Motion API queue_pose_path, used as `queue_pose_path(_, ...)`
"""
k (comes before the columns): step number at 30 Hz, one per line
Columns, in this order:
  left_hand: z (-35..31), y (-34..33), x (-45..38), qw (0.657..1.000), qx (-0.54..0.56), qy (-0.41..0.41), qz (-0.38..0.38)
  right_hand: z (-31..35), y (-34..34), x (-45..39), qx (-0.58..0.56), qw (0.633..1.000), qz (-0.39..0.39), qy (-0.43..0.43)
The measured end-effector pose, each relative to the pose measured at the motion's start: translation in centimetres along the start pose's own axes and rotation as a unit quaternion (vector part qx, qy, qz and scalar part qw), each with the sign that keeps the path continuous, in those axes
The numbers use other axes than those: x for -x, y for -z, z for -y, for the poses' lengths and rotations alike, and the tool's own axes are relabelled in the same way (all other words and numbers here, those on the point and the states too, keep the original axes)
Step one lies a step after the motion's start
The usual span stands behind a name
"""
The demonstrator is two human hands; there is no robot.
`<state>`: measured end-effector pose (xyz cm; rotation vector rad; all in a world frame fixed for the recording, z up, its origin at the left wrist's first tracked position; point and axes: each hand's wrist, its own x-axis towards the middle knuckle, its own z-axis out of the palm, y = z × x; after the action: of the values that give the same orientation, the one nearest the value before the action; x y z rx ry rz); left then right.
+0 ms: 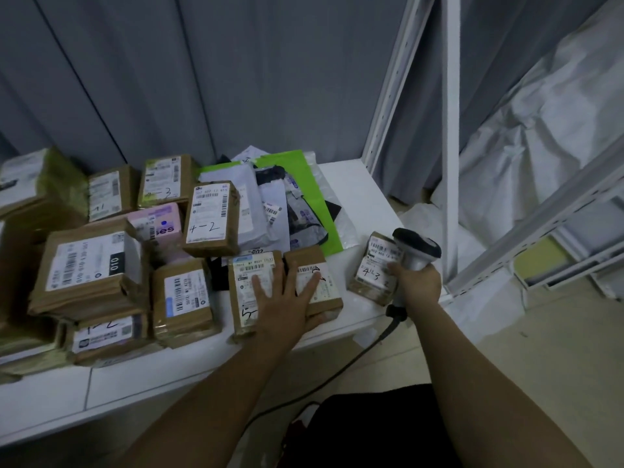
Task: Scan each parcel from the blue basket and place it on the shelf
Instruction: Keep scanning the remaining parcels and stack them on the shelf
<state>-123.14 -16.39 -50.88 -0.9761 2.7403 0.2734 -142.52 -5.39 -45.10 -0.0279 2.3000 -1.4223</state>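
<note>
Parcels (284, 292) — two under the flat left hand (287, 298) — right hand (418, 282) grips one scanner (417, 251).

Your view dim, bluish, flat light; soft shadows under parcels (189, 305). Slight blur throughout, labels barely legible. Wide-angle bends shelf (358, 197) posts; bottom edge darkest.

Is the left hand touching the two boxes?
Touching: the head view shows the left hand flat, fingers spread across both cardboard parcels.
</note>
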Motion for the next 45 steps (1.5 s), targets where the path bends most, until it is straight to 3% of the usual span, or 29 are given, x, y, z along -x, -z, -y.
queue_pose_path(6,-0.7,1.4,-1.2,0.999,0.041,0.001,-0.024,-0.9,0.0,-1.6,-0.01,1.0,-0.019,-0.008)
queue_pose_path(13,-6.1,3.4,-5.8,0.989,0.124,-0.075,-0.031,-1.4,-0.2,-2.4,0.047,0.998,-0.039,0.0)
queue_pose_path(18,-8.2,3.7,-7.4,0.984,0.169,-0.054,-0.033,-1.9,-0.7,-3.1,0.045,0.998,-0.033,0.0)
queue_pose_path(22,-6.7,3.6,-5.8,0.986,0.105,-0.076,-0.107,-2.2,-1.0,-3.2,0.062,0.998,-0.009,0.02)
queue_pose_path(25,-4.4,3.0,-4.9,0.979,0.097,-0.047,-0.176,-2.1,-1.4,-2.9,0.103,0.994,0.026,0.032)
queue_pose_path(26,-3.7,3.2,-4.4,0.978,0.107,-0.019,-0.177,-2.1,-1.6,-2.8,0.11,0.993,0.034,0.036)
queue_pose_path(29,-1.8,2.6,-2.9,0.984,0.146,0.069,-0.077,-1.9,-2.1,-2.7,0.111,0.991,0.065,0.044)
queue_pose_path(33,-0.6,2.2,-1.8,0.978,0.192,0.075,-0.03,-1.4,-2.7,-1.7,0.118,0.986,0.092,0.067)
queue_pose_path(40,1.1,3.3,-0.2,0.933,0.335,0.042,-0.127,0.8,-1.9,1.6,0.104,0.988,0.073,0.092)
queue_pose_path(45,4.0,6.4,4.9,0.904,0.392,0.025,-0.172,3.0,-2.6,7.2,0.007,0.978,0.152,0.142)
